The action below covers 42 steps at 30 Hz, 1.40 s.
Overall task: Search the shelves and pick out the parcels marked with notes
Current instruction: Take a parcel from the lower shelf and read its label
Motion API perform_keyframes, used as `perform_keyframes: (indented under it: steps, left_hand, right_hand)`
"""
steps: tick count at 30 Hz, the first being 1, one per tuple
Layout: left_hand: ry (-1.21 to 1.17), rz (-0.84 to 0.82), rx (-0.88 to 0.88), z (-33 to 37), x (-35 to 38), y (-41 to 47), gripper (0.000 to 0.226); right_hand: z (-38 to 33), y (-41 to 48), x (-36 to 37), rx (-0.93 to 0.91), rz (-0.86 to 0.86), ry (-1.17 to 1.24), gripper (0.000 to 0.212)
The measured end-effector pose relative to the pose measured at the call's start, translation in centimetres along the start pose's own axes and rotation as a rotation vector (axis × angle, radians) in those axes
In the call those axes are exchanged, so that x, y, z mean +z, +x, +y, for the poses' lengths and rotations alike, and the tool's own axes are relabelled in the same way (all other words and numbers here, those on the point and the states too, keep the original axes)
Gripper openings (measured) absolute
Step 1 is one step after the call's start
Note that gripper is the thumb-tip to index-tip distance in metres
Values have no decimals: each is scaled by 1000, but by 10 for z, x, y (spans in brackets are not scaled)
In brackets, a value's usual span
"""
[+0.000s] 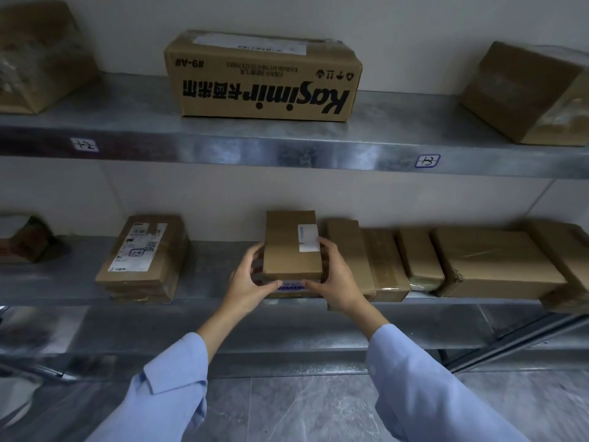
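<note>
Lining a pale wall [414,20], steel shelves [255,154], gripped parcel [287,250], grey veined floor tiles [302,409]

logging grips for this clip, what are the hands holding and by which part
The small brown parcel with the white label, gripped by its long sides: left hand on the left, right hand on the right.

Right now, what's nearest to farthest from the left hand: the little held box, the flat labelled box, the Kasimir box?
1. Small brown cardboard parcel, gripped by the left hand.
2. Flat brown parcel with white shipping label, leftward, same shelf.
3. Large brown Kasimir carton, upper shelf.
</note>
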<state>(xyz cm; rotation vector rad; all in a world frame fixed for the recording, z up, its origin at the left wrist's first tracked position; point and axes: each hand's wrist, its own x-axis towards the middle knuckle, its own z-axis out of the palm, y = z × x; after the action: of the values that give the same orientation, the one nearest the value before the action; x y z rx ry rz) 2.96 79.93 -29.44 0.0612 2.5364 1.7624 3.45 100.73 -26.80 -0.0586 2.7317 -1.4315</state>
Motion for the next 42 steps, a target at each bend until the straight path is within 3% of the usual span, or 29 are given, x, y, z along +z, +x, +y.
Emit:
perform_keyframes:
  steps: [22, 28, 32, 37, 42]
  left_hand:
    - [112, -33, 25, -40, 4, 18, 82]
    - [341, 29, 132, -29, -8, 20, 72]
    - [552, 74, 289, -13, -3, 24, 69]
    - [723, 24, 410, 9, 28, 23, 72]
    - [772, -71, 411, 18, 66, 19, 82]
  right_hand:
    - [13, 20, 42, 67, -12, -222, 77]
    - [3, 15, 22, -11, 57, -201, 78]
    - [8, 8, -1, -38, 115, -355, 88]
    - [24, -3, -36, 27, 123, -483, 97]
    - [53, -14, -68, 36, 95, -478, 106]
